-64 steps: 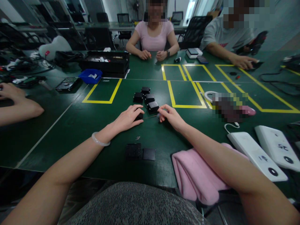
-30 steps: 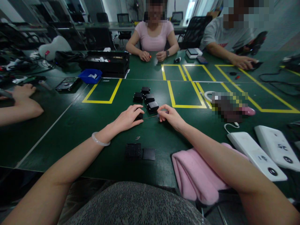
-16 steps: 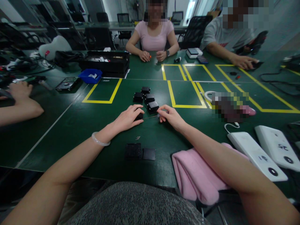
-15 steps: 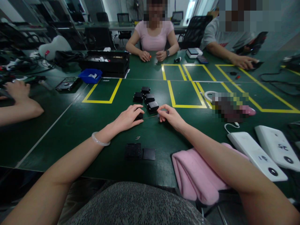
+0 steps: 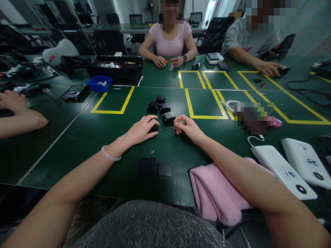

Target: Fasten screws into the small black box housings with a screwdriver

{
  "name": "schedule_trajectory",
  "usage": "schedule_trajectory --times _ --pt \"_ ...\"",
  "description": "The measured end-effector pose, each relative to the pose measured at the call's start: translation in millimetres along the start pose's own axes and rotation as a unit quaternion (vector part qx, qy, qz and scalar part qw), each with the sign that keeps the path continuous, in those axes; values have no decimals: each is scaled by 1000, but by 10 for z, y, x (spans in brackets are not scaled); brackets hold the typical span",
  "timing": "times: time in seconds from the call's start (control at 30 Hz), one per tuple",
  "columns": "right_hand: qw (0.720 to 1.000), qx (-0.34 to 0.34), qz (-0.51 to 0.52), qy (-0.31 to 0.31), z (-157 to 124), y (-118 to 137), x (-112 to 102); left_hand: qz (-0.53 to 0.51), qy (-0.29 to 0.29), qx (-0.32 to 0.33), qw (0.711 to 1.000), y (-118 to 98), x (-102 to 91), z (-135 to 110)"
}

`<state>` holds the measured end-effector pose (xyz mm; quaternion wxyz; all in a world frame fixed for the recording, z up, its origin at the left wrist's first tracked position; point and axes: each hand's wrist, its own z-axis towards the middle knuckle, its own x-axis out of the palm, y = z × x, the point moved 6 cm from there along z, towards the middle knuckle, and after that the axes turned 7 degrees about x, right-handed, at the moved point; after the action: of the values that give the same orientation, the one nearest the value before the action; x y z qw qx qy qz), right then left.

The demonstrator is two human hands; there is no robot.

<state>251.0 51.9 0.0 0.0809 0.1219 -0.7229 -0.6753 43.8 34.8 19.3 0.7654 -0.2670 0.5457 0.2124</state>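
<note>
My left hand (image 5: 142, 130) is closed around a small black box (image 5: 154, 128), its fingers over the top and near side. Between the fingertips of my right hand (image 5: 186, 127) is a thin screwdriver (image 5: 167, 129), its shaft pointing left at that box; the handle is mostly hidden. Just beyond my hands, several similar black boxes stand together, the nearest one (image 5: 168, 117) close to my right fingertips. Nearer to me lie a few tiny screws (image 5: 152, 152), an opened black case (image 5: 147, 167) and a flat black cover (image 5: 164, 169) beside it.
A pink cloth (image 5: 214, 193) lies under my right forearm. White devices (image 5: 283, 170) stand at the right. Farther back are a blue tray (image 5: 99, 83) and a black bin (image 5: 116, 74). Co-workers sit across the table, and another person's arm (image 5: 23, 119) rests at the left.
My hands, the black box and the screwdriver look almost unmoved. At the left, the other person's hand has shifted farther left.
</note>
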Motion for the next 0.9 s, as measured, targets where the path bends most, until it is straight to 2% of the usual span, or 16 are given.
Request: schedule_trajectory --times 0.9 --pt "1000 1 7 0 16 -24 -3 3 0 2 1000 -4 -3 -1"
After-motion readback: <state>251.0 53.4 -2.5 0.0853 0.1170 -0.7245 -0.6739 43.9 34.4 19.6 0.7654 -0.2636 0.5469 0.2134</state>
